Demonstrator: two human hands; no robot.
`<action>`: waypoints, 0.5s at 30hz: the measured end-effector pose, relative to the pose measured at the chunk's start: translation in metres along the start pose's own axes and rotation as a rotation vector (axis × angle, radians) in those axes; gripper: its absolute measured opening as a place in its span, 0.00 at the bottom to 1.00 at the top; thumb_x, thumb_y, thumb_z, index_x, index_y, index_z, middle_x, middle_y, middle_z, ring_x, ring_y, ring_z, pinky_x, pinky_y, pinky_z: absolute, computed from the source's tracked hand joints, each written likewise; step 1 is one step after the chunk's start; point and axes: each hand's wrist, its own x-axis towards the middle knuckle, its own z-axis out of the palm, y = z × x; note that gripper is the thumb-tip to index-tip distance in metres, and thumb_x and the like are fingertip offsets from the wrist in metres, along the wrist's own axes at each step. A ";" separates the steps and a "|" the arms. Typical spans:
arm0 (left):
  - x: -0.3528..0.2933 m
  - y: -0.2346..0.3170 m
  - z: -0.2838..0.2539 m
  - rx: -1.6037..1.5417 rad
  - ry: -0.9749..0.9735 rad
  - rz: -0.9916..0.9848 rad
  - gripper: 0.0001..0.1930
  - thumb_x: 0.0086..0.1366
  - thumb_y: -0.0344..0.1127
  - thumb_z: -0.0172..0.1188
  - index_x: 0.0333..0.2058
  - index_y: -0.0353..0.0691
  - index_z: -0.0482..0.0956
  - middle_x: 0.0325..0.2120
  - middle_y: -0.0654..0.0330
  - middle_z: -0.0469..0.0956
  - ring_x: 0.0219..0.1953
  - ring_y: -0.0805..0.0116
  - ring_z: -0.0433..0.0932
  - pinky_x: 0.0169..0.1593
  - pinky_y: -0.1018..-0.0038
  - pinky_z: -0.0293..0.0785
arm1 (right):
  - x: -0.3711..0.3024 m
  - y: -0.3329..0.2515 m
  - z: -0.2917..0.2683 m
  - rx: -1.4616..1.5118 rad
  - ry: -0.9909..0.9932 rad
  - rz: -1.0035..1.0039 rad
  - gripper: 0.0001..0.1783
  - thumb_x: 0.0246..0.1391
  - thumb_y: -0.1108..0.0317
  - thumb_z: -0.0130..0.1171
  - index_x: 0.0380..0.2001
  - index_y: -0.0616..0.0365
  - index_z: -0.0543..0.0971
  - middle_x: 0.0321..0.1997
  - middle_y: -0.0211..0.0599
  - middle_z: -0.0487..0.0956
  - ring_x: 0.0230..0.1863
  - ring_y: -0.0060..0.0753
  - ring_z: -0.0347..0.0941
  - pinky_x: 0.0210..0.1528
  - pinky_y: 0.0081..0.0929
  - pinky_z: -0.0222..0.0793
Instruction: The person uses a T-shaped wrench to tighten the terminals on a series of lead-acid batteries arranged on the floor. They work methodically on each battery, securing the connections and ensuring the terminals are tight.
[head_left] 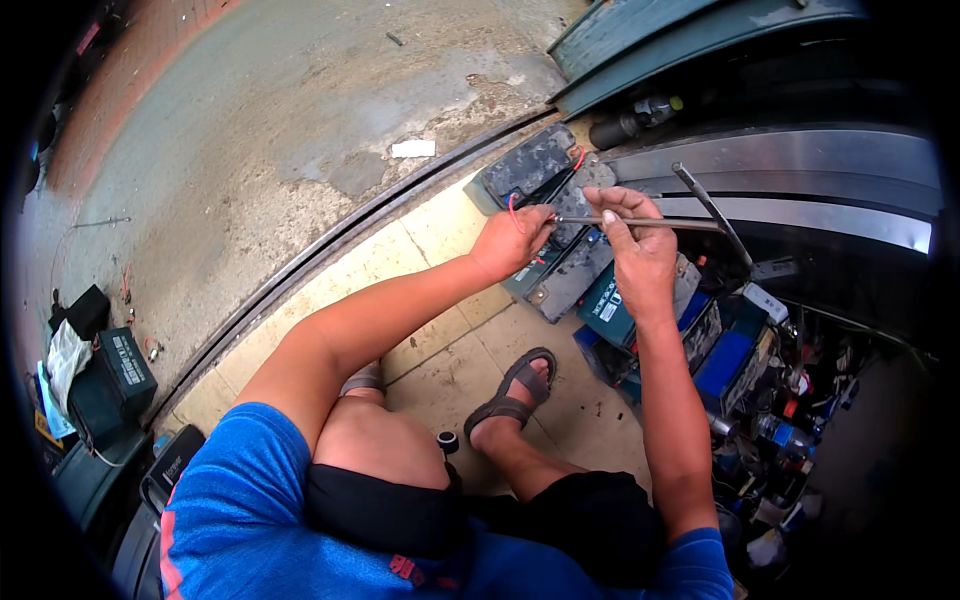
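Sandal (490, 411): resting on the tiles (430, 375).
Right hand (640, 250): thumb pressing the T-rod's (685, 223) shaft against the fingers, which are curling loosely, partly open.
Left hand (512, 242): fingers bunching closed at the rod's tip; cannot tell what they are pinching.
T-rod: spanning both hands above a battery (578, 272).
Red wire (513, 212): looping beside the left fingers.
Track (350, 234): curving beyond.
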 end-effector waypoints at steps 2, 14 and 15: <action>-0.004 0.002 -0.002 -0.085 -0.033 -0.041 0.12 0.69 0.35 0.62 0.47 0.37 0.78 0.34 0.48 0.83 0.33 0.46 0.83 0.35 0.57 0.79 | -0.007 -0.011 -0.001 0.009 0.007 0.049 0.13 0.67 0.81 0.49 0.53 0.69 0.75 0.56 0.48 0.82 0.59 0.32 0.77 0.67 0.28 0.69; -0.062 -0.007 -0.020 -0.521 -0.326 -0.487 0.09 0.75 0.37 0.58 0.41 0.37 0.82 0.23 0.71 0.71 0.24 0.82 0.64 0.28 0.79 0.63 | -0.037 -0.039 -0.029 0.461 0.121 -0.041 0.20 0.70 0.73 0.53 0.62 0.67 0.69 0.55 0.52 0.80 0.56 0.46 0.81 0.66 0.45 0.73; -0.067 -0.010 -0.023 -0.504 -0.325 -0.487 0.09 0.75 0.37 0.58 0.41 0.37 0.82 0.23 0.72 0.70 0.23 0.82 0.63 0.28 0.79 0.62 | -0.040 -0.044 -0.035 0.527 0.109 -0.024 0.23 0.69 0.73 0.53 0.65 0.66 0.68 0.57 0.50 0.79 0.58 0.45 0.79 0.68 0.46 0.70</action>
